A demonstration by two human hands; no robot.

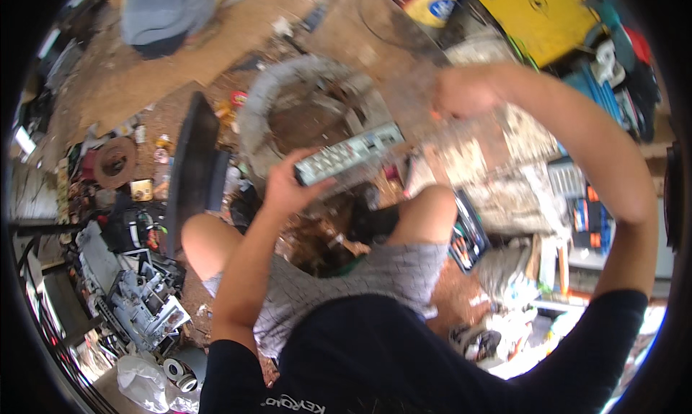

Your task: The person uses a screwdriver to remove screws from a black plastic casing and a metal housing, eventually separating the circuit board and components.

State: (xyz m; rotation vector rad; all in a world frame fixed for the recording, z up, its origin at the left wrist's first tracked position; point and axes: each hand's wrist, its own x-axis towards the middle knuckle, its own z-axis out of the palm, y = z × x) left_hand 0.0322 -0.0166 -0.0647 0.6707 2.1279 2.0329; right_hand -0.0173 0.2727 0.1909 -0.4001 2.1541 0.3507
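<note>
My left hand (288,185) grips one end of a flat, silvery metal electronics box (349,154), with rows of round connectors along the side that faces up. The box is held tilted over the near rim of a round, grey, worn ring (257,108), whose hollow is brown and dirty. My right hand (468,93) is raised out to the right, beyond the box and apart from it. Its fingers are curled closed and smeared by motion. A small orange spot shows at its lower left edge; what it holds is too blurred to make out.
A dark curved panel (193,165) stands left of the ring. Dismantled grey parts (144,306) are heaped at the lower left. Beside my right knee lies an open dark case (470,234) with small items. A yellow box (537,14) sits at the far right, a grey seat-like object (166,14) at the far left.
</note>
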